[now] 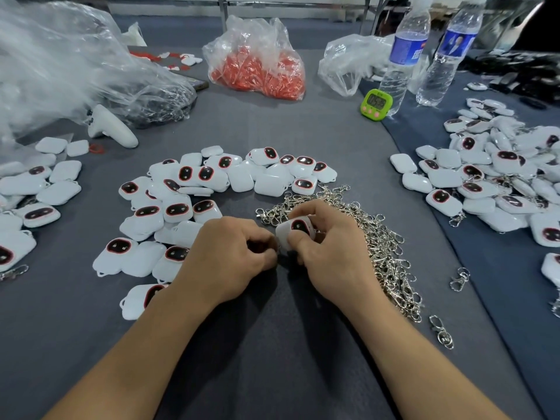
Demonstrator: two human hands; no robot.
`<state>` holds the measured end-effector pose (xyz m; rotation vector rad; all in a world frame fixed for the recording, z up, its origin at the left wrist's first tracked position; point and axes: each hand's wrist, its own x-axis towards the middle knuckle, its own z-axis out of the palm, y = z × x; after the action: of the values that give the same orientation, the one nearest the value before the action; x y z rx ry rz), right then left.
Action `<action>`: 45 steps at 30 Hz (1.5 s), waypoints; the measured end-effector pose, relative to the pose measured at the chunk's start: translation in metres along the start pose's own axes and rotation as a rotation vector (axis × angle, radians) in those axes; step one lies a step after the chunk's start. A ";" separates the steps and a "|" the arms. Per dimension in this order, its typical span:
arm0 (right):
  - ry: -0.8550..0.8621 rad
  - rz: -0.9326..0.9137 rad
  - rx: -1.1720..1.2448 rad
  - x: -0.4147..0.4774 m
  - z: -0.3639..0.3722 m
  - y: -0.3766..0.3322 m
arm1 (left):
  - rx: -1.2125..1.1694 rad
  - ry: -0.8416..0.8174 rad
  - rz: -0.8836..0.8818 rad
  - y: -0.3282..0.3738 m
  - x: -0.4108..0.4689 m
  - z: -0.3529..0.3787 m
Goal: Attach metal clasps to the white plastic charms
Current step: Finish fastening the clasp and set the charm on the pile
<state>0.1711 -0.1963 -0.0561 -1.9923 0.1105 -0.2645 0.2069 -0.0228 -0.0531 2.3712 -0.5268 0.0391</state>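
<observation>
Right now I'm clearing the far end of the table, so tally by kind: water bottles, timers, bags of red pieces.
Water bottles: 2
Green timer: 1
Bag of red pieces: 1
Total: 4

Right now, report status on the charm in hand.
Right hand grips white charm. Left hand curled at its lower edge, contents hidden. Clasp pile beside right hand, no obstruction seen.

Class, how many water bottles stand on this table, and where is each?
2. One water bottle stands right behind the green timer. The second bottle stands just to its right. Others may be hidden behind the plastic bags.
</observation>
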 end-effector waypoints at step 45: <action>-0.138 0.350 0.660 0.004 -0.019 -0.014 | 0.024 0.233 0.251 0.019 -0.012 0.007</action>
<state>0.1696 -0.2077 -0.0354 -1.3010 0.2462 0.0639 0.1883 -0.0355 -0.0481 2.2706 -0.7086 0.4311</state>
